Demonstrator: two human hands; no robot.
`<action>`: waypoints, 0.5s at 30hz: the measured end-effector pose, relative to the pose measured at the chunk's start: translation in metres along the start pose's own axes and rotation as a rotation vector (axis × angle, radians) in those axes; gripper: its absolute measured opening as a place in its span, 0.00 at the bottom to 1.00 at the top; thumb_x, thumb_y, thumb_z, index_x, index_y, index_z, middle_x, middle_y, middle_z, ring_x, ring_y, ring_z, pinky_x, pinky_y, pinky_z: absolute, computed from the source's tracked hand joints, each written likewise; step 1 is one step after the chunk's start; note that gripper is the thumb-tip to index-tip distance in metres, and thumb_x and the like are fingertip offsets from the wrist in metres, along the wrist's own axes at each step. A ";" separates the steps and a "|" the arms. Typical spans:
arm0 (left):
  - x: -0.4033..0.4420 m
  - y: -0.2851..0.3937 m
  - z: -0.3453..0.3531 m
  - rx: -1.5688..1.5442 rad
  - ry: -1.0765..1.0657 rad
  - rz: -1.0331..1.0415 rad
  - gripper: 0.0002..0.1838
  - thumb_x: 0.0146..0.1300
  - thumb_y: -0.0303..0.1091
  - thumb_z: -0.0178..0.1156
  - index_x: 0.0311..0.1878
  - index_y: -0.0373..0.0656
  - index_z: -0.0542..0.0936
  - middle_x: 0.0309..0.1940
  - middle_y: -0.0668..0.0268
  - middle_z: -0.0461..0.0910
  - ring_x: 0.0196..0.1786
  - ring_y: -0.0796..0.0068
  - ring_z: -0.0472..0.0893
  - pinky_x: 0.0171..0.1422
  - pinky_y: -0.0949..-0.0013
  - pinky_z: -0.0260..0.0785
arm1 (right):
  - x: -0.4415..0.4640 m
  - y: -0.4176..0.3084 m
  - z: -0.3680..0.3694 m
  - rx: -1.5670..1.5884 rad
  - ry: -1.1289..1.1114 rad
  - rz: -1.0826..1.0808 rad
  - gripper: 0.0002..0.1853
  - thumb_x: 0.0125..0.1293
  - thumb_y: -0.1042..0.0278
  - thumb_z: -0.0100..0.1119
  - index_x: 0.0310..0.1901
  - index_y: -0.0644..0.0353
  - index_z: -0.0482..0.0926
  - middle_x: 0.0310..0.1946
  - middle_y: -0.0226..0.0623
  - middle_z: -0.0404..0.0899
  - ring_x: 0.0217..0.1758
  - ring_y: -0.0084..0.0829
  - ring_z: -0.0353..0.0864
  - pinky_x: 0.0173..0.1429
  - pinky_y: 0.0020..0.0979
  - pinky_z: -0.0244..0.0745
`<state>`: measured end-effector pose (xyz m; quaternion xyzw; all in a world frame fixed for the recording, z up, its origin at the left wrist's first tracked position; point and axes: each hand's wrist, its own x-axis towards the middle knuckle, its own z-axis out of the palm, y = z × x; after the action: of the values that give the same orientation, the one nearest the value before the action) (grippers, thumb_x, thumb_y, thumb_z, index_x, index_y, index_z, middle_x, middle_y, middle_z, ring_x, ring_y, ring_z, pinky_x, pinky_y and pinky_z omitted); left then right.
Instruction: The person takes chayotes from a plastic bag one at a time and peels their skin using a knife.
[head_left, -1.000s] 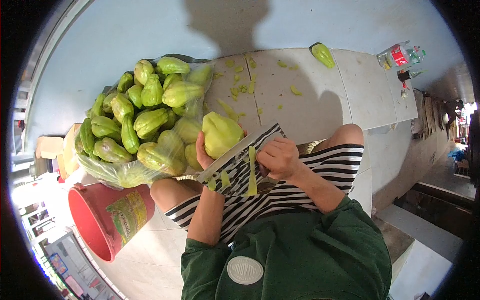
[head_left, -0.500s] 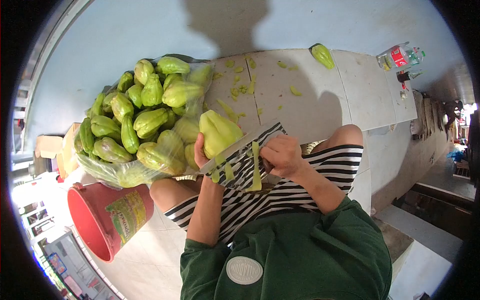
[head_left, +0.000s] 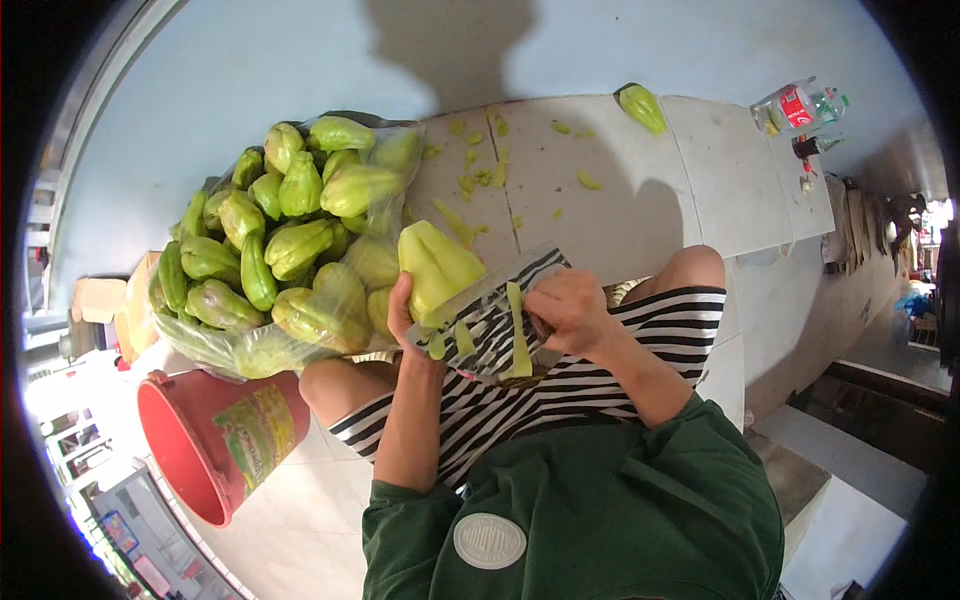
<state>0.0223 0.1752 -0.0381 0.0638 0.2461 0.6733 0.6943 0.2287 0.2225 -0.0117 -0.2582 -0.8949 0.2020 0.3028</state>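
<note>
A pale green chayote (head_left: 437, 268) is held by my left hand (head_left: 402, 318), whose fingers wrap its left side. My right hand (head_left: 570, 312) is closed round the handle of a wide, shiny knife (head_left: 490, 318). The blade crosses in front of the chayote's lower right side and reflects striped cloth. Several strips of green peel (head_left: 519, 335) cling to the blade. Left of my hands, a clear plastic bag (head_left: 270, 355) bulges with several green chayotes (head_left: 300, 248).
Peel scraps (head_left: 588, 180) lie on the tiled surface (head_left: 600, 235). One chayote (head_left: 641, 108) rests near the wall. Plastic bottles (head_left: 797, 108) stand or lie at the upper right. A red bucket (head_left: 190, 445) is tipped on its side at the lower left.
The knife and my right hand have shifted slightly right and down. The held chayote moved slightly left, and its grip is unchanged.
</note>
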 end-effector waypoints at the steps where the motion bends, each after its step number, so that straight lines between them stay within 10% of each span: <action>1: -0.002 0.001 0.003 0.012 0.034 0.015 0.35 0.64 0.56 0.51 0.66 0.40 0.66 0.56 0.49 0.74 0.56 0.54 0.76 0.62 0.52 0.71 | -0.002 0.007 0.004 -0.003 0.001 0.002 0.13 0.36 0.69 0.66 0.25 0.55 0.72 0.18 0.33 0.71 0.21 0.38 0.74 0.25 0.37 0.68; 15: -0.004 0.002 -0.009 0.022 0.013 0.002 0.37 0.62 0.53 0.54 0.69 0.39 0.64 0.58 0.47 0.73 0.59 0.50 0.75 0.63 0.50 0.70 | -0.002 0.011 0.005 0.028 0.000 -0.022 0.14 0.34 0.69 0.66 0.23 0.54 0.70 0.16 0.31 0.70 0.19 0.35 0.73 0.26 0.34 0.68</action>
<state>0.0171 0.1696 -0.0439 0.0671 0.2580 0.6716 0.6913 0.2309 0.2289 -0.0218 -0.2439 -0.8949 0.2110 0.3085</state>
